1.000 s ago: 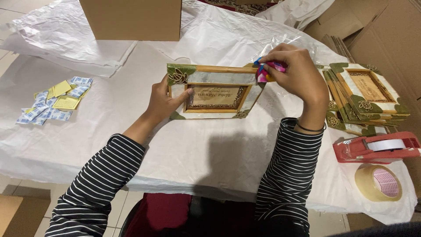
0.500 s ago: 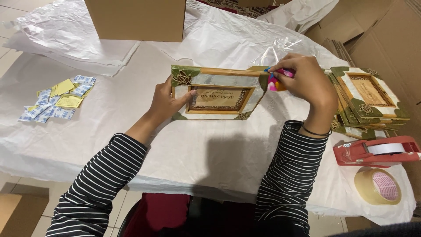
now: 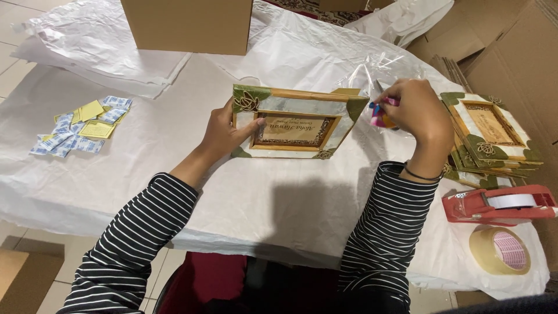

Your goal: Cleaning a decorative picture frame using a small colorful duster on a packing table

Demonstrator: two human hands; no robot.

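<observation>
Left grip holds picture frame; right grip pinches small cutter

The right hand closes over a small pink-and-blue tool, hiding most of it; what kind it is cannot be told. The clear wrap just above that grip is nearly invisible. The left hand covers the picture frame's near corner. The cardboard box is cut by the top edge.
</observation>
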